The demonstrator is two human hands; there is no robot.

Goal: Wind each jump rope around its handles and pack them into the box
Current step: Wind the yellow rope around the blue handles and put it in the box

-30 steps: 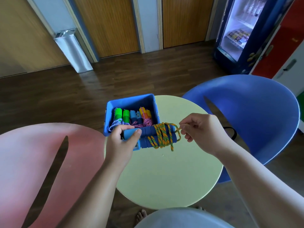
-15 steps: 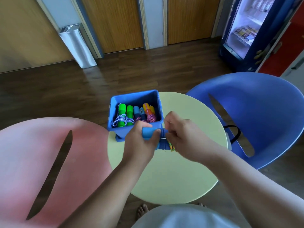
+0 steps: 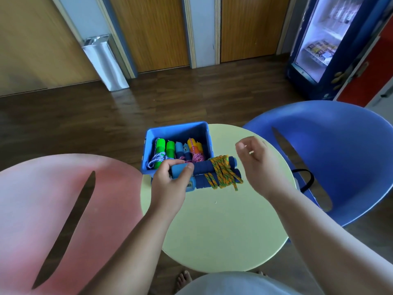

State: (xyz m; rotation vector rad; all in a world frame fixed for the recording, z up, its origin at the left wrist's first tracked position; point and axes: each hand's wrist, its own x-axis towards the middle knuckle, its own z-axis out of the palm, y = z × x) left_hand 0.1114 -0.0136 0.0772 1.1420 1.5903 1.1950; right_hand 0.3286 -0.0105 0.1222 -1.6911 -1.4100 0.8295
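Head view | winding looks done, packing next | left hand (image 3: 170,184) fingers grip wound jump rope (image 3: 212,171) over counter (image 3: 212,226), at near rim of box (image 3: 176,129) | right hand (image 3: 257,165) fingers loose, empty | I'd lower it in.

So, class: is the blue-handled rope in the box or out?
Out: the left hand holds the rope outside the box, over the table.

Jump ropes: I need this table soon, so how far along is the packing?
Done: three wound ropes stand in the blue box. In hand: the left hand grips the blue-handled rope, its orange cord wound on; the right hand hovers beside it. Left: tuck the dangling end, then box it.
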